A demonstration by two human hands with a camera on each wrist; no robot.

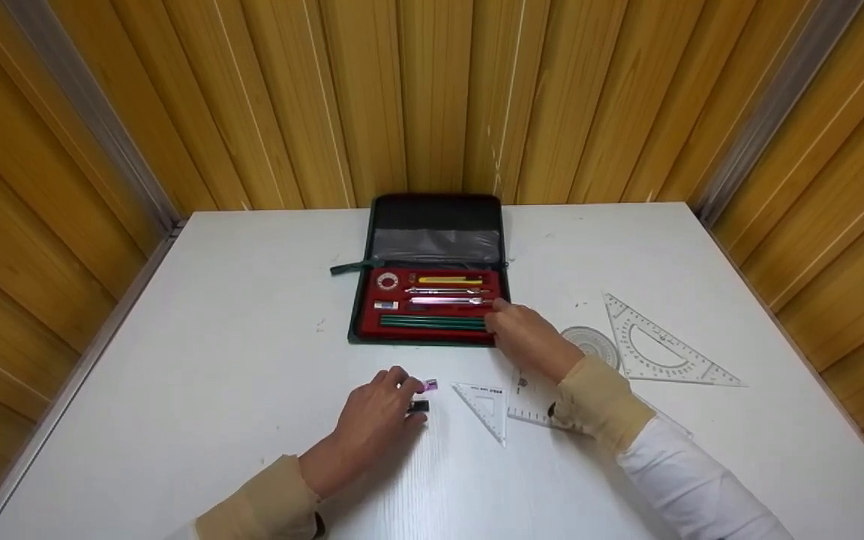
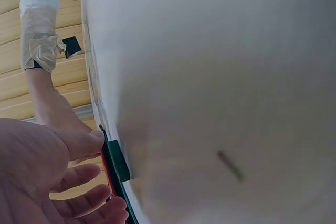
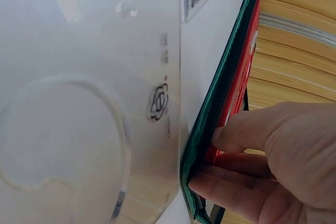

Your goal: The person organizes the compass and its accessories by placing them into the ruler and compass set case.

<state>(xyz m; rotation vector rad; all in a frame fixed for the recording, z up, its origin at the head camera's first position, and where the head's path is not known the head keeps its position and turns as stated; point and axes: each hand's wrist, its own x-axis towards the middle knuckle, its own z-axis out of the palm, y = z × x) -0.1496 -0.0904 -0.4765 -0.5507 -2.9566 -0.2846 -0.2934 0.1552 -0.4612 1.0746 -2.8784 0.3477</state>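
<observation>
An unfolded zip case with a red tray holds green pencils, metal drawing tools, a yellow cutter and a white ring. My right hand is at the tray's right front corner; in the right wrist view its thumb and fingers grip the edge of the red tray. My left hand, fingers loosely bent, hovers beside a small purple item and a small black item. Whether it touches them I cannot tell.
Right of the case lie a large clear set square, a round protractor and a clear ruler plate, partly under my right arm. A small set square lies between my hands. Wood-patterned walls enclose the white table.
</observation>
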